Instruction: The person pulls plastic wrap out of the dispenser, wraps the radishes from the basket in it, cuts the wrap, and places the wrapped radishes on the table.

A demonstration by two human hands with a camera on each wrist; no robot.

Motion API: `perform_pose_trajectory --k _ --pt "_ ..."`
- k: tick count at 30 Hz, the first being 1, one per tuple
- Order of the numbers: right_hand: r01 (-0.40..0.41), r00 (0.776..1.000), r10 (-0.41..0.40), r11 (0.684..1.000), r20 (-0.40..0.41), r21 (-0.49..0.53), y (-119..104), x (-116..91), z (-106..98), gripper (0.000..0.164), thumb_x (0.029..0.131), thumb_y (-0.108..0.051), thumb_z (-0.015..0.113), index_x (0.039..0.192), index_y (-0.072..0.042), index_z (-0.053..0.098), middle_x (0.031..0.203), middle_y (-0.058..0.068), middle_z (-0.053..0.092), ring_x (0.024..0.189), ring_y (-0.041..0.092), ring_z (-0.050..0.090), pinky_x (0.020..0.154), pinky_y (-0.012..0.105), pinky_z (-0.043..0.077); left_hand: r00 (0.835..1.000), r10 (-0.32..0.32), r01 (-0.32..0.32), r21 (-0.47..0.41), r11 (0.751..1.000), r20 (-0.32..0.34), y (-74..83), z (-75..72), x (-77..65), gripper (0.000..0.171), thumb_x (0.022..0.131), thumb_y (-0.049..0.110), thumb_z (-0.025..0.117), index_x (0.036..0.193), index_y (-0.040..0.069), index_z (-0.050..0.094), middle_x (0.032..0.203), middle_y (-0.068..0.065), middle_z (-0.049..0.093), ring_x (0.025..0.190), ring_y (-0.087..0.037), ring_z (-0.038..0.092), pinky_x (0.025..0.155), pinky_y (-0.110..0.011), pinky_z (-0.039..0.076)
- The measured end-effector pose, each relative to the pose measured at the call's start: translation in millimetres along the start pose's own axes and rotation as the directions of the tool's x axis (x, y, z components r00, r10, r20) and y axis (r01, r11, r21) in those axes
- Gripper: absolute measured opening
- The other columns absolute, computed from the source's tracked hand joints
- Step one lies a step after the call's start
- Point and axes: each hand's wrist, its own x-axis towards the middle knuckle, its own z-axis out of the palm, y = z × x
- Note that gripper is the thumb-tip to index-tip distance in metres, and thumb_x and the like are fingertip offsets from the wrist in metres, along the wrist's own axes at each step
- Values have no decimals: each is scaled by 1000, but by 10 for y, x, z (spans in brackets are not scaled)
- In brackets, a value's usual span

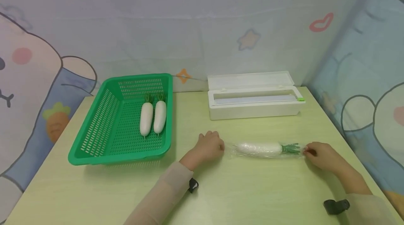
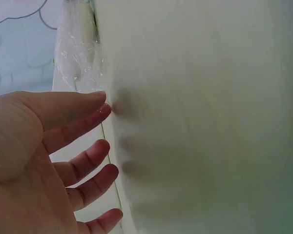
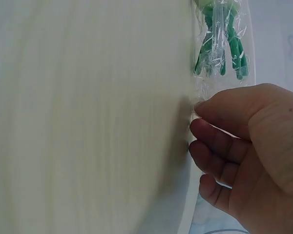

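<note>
A white radish (image 1: pixel 259 149) with green leaf stubs (image 1: pixel 291 148) lies sideways on the table, wrapped in clear plastic film (image 3: pixel 217 44). At its root end my left hand (image 1: pixel 209 147) pinches the loose film between thumb and forefinger; the other fingers (image 2: pixel 90 161) are spread and loosely bent. Beyond the leaf stubs, my right hand (image 1: pixel 323 155) pinches the opposite film end, its thumb (image 3: pixel 229 105) close against the forefinger. Two more white radishes, one on the left (image 1: pixel 146 119) and one on the right (image 1: pixel 160 116), lie unwrapped in a green basket (image 1: pixel 73 147).
Behind the wrapped radish stands a white film dispenser box (image 1: pixel 252 112), its lid (image 1: pixel 250 80) raised and a green piece (image 1: pixel 301 99) at its right end. The table (image 1: pixel 240 190) meets printed cloth (image 1: pixel 202 25) at the back and sides.
</note>
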Motion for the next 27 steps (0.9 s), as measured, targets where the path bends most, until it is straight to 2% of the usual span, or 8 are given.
perform_pose_trajectory --k 4,7,9,12,15,17,23,27 --pt "-40 999 40 999 25 9 -10 1 -15 14 88 -7 65 98 4 64 82 5 63 74 18 56 63 35 47 998 -55 55 11 998 12 9 -4 -21 19 89 15 60 100 14 75 97 -2 59 91 -22 50 84 -46 38" --pt "-54 998 54 998 18 20 -16 -28 -70 25 89 -8 64 108 8 62 88 10 64 79 23 58 64 36 48 996 -80 80 14 997 -35 50 -22 -65 23 93 16 56 110 12 71 105 -4 63 97 -25 54 87 -49 41" --pt "-49 998 50 998 -25 34 -19 -48 -116 31 90 -10 64 115 9 59 92 12 64 81 18 58 63 33 48 994 -64 66 12 998 -92 101 -41 -89 26 96 21 55 117 11 68 112 -4 64 101 -26 56 86 -48 42" --pt "4 995 5 996 -96 87 -22 -51 -167 40 93 -13 63 125 8 54 99 13 62 84 3 52 61 28 45 991 2 10 90 996 -132 202 -68 -115 35 97 33 56 125 14 63 122 -2 64 106 -24 56 85 -45 43" --pt "77 990 -58 986 -130 147 -19 -48 -170 39 94 -10 61 129 6 52 107 17 61 89 -8 48 61 25 43 994 64 -46 199 979 -84 304 -47 -122 43 96 39 57 133 16 58 130 2 61 109 -21 54 84 -41 41" --pt "97 991 -80 980 -107 176 -21 -50 -153 36 95 -8 59 128 4 55 112 18 62 92 -9 47 62 25 43 996 77 -65 245 967 -41 351 -14 -125 45 95 40 58 134 17 57 130 4 60 108 -18 53 83 -40 40" --pt "-10 998 -6 973 67 230 -42 -57 -114 49 93 -22 65 133 4 52 120 21 59 87 1 51 59 26 45 997 79 -77 241 967 3 357 106 -69 39 94 37 61 127 16 60 123 3 62 93 -15 50 80 -38 39" --pt "-17 997 0 979 82 202 -43 3 -76 54 91 -21 67 131 10 51 109 18 63 83 5 54 59 25 45 997 70 -74 182 980 29 287 115 58 37 96 33 58 129 16 59 122 0 61 94 -18 51 79 -38 39"
